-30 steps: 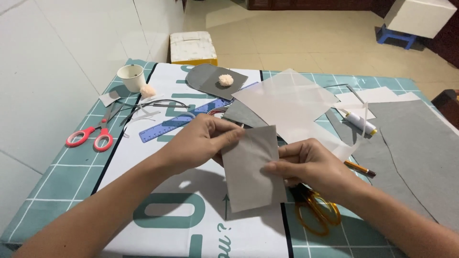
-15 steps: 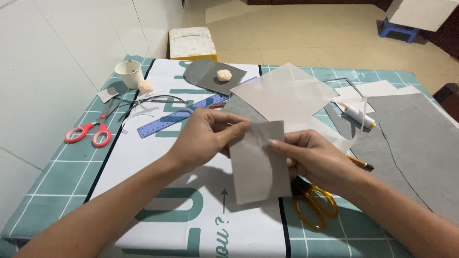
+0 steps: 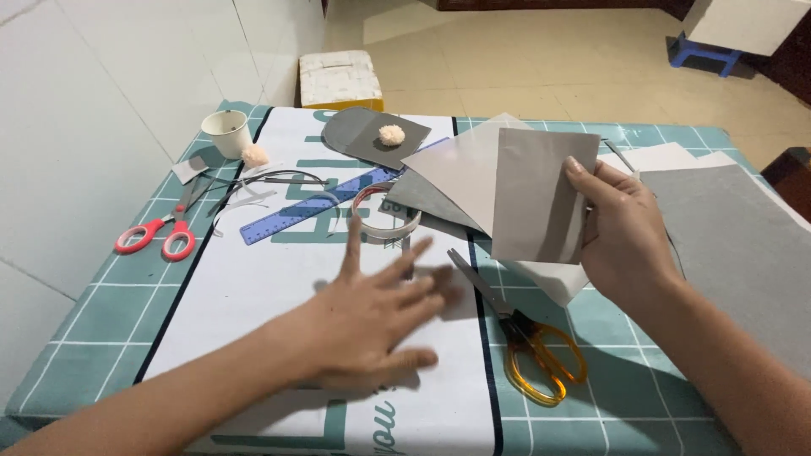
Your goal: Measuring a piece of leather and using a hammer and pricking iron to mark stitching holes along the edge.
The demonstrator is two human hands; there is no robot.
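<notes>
Grey felt rectangle (image 3: 541,194) – cut out already – pinched at its right edge by right hand (image 3: 625,232), lifted above the cutting mat (image 3: 68,355). Left hand (image 3: 380,317) empty, fingers spread flat mid-mat, near yellow scissors (image 3: 528,346). Nothing glued or sewn yet.

Home craft corner: cutting mat (image 3: 76,338), scissors (image 3: 156,236), ruler (image 3: 312,207) on table, tiled floor (image 3: 541,76).

Head view: single, worn high, angled down and forward, close over both hands and table (image 3: 253,279).
</notes>
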